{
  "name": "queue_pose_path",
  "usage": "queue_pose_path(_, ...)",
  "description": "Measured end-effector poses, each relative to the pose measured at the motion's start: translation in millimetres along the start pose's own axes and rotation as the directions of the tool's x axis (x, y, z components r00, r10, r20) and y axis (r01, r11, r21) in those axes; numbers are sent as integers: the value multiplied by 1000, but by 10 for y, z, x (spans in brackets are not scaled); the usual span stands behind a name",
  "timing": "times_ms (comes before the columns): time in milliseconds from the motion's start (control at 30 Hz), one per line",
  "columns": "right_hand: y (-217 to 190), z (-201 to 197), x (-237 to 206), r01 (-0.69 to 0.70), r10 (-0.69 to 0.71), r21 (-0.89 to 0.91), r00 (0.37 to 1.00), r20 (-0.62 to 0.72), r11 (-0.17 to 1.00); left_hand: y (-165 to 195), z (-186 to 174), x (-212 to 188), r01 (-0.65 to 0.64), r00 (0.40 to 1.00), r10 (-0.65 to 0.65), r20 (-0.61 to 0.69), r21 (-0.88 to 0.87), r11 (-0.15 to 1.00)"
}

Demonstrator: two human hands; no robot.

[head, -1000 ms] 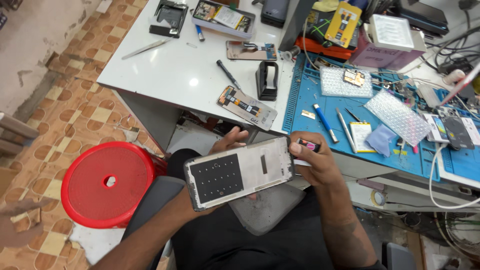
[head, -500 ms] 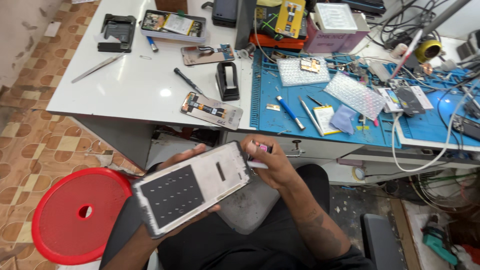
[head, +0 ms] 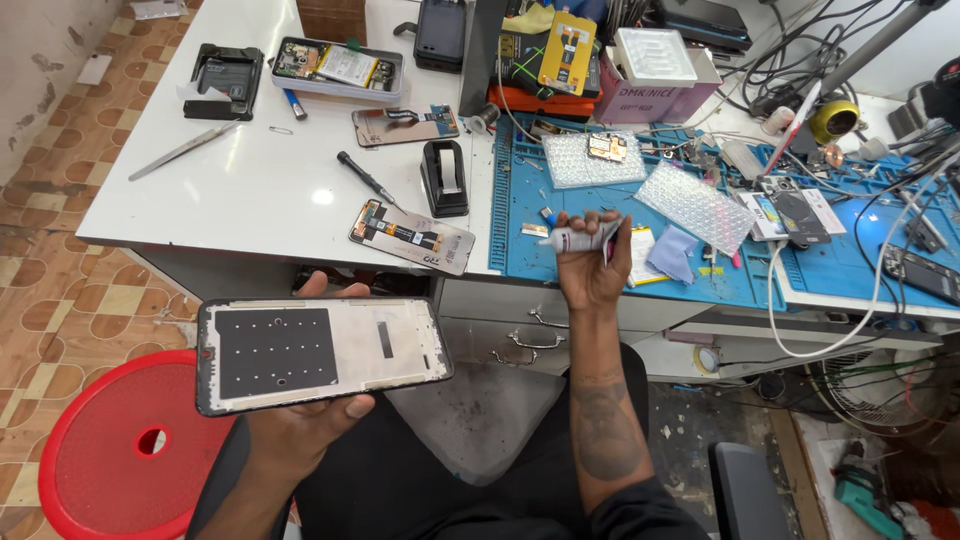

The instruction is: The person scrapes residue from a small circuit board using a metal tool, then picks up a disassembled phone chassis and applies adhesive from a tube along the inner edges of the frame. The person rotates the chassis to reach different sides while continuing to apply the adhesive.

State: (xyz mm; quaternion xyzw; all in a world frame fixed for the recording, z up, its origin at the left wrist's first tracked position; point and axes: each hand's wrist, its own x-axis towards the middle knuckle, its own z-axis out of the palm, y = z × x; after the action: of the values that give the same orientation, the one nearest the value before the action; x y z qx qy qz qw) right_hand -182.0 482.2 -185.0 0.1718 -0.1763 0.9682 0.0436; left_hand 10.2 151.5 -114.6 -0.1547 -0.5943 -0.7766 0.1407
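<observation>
My left hand (head: 300, 425) holds a phone frame (head: 320, 352) flat over my lap, inner side up, with a black pad on its left half and bare metal on the right. My right hand (head: 590, 265) is stretched forward to the front edge of the blue work mat (head: 610, 210), fingers closed on a small grey glue tube (head: 580, 238) held crosswise. A phone display panel (head: 412, 237) lies on the white table (head: 240, 190) just left of that hand.
A black tape dispenser (head: 443, 178), screwdriver (head: 368, 180), tweezers (head: 182, 151) and opened phones (head: 338, 66) lie on the table. Bubble-textured trays (head: 695, 205), cloth and cables crowd the mat. A red stool (head: 120, 455) stands at lower left; desk drawers (head: 520, 325) face my knees.
My right hand left the phone frame and reached forward to the mat's edge, still gripping the tube. The left hand now holds the frame alone, more level.
</observation>
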Motion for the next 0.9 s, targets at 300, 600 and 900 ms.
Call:
queue_pose_path(300,-45,-243,-352,-23,26,-63,998,62,998,-119,-102,-47,58,996,-67,-66,-123,991)
queue_pose_path(600,-132,39,-230,25,-85,-456,990,-111,889,-100,-103,-41,-7,999,-1,-42,-178,984)
queue_pose_path(900,-142,664,-53,-185,67,-967,978,-199,-172,37,-55,43,81,996,-85,11,-443,893)
